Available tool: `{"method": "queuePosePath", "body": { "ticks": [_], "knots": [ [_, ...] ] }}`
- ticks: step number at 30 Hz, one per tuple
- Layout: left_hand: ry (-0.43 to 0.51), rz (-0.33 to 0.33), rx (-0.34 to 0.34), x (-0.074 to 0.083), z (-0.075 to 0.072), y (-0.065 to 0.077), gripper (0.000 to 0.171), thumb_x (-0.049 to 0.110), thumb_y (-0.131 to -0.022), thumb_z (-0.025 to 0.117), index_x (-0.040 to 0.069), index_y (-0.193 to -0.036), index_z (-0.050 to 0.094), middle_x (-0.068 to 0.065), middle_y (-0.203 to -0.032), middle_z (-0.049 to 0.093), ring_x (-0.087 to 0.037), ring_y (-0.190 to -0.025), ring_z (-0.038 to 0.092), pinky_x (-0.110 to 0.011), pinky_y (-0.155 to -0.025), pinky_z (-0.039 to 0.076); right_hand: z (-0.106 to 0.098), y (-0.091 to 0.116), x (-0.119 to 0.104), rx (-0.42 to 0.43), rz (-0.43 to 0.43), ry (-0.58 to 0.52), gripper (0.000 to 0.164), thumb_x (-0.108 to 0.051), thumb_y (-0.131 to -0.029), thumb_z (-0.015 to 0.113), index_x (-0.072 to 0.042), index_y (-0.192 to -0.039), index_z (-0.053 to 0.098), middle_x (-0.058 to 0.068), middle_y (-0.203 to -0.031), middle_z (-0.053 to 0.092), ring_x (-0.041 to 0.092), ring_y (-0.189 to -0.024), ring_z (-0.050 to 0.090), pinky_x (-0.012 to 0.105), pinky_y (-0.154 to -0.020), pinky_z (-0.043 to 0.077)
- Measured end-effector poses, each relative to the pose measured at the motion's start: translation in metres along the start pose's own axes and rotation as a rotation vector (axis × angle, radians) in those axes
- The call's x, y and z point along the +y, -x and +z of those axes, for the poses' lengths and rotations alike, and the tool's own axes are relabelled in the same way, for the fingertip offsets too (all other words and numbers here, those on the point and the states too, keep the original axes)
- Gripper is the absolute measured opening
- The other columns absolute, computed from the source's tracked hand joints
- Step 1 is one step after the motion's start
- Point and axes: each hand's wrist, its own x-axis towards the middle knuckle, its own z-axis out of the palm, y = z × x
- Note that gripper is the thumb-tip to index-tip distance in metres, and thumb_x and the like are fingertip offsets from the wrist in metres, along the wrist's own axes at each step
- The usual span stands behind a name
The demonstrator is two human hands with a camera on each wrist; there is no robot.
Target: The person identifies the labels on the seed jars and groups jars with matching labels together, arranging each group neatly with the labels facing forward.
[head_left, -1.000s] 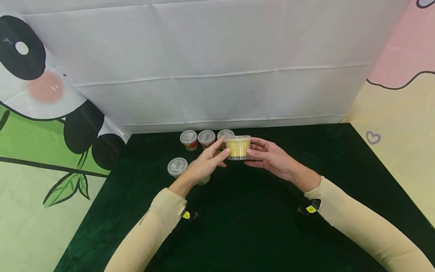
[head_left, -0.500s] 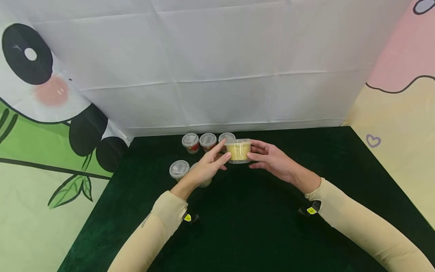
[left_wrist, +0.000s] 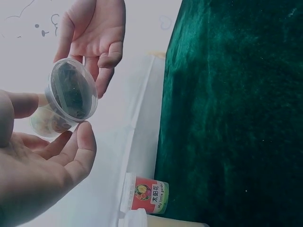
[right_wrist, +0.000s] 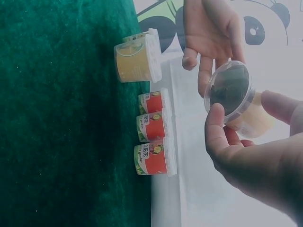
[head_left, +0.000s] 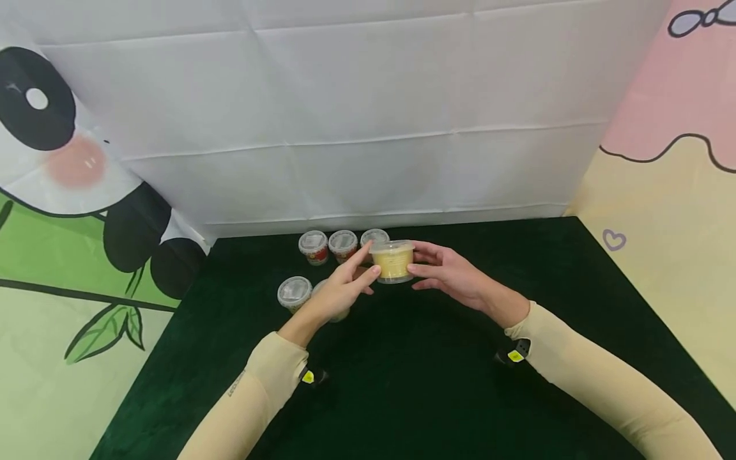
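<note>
Both hands hold a clear plastic cup (head_left: 393,263) with a yellow label, raised over the dark green table. My left hand (head_left: 339,291) grips its left side, thumb in front and fingers around behind. On the opposite side, the thumb and fingers of my right hand (head_left: 454,278) pinch the wall. Seen from below in the left wrist view, the round clear base of the cup (left_wrist: 72,90) shows something dark inside. The right wrist view has the same dark contents in the cup (right_wrist: 231,90), with a fingertip against its rim.
Behind the left hand stand three lidded cups with red labels (right_wrist: 156,158) in a row by the white backdrop (head_left: 356,96). Two more lidded cups (head_left: 294,292) stand nearer; one is partly hidden by the left hand. Green cloth (head_left: 437,383) covers the table.
The cup stays between both hands, and its tilt changes slightly so that more of its top shows. The head view has shifted a little; the other cups stay put.
</note>
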Motion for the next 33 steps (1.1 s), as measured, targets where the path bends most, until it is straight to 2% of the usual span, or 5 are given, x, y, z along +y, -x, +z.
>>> {"method": "queuePosePath", "body": {
  "ticks": [18,26,33],
  "knots": [
    [0.011,-0.004,-0.001,-0.0022,-0.0039,0.0047,0.065,0.025,-0.110,0.047,0.012,-0.163,0.014,-0.019,-0.154,0.037,-0.032,-0.122,0.055,-0.044,-0.092,0.054,0.0007,-0.0058,0.0031,-0.018,0.014,-0.010,0.070,-0.017,-0.103,0.059,-0.005,-0.160,0.021,0.020,-0.155,0.034,0.033,-0.129,0.048,0.048,-0.105,0.047],
    [0.002,-0.010,0.001,-0.0030,-0.0039,0.0068,0.065,0.027,-0.109,0.048,0.013,-0.164,0.015,-0.018,-0.153,0.038,-0.030,-0.117,0.057,-0.042,-0.090,0.055,0.0009,-0.0065,0.0040,-0.016,0.026,-0.012,0.069,-0.016,-0.103,0.060,-0.007,-0.160,0.022,0.019,-0.156,0.034,0.033,-0.130,0.048,0.047,-0.104,0.048],
    [-0.001,-0.003,0.006,-0.0018,-0.0039,0.0071,0.065,0.025,-0.110,0.048,0.012,-0.164,0.014,-0.018,-0.154,0.037,-0.032,-0.121,0.056,-0.042,-0.091,0.055,-0.0002,-0.0077,0.0030,-0.025,0.021,-0.001,0.071,-0.017,-0.103,0.061,-0.006,-0.160,0.021,0.019,-0.157,0.032,0.034,-0.131,0.047,0.046,-0.103,0.049]
  ]
}}
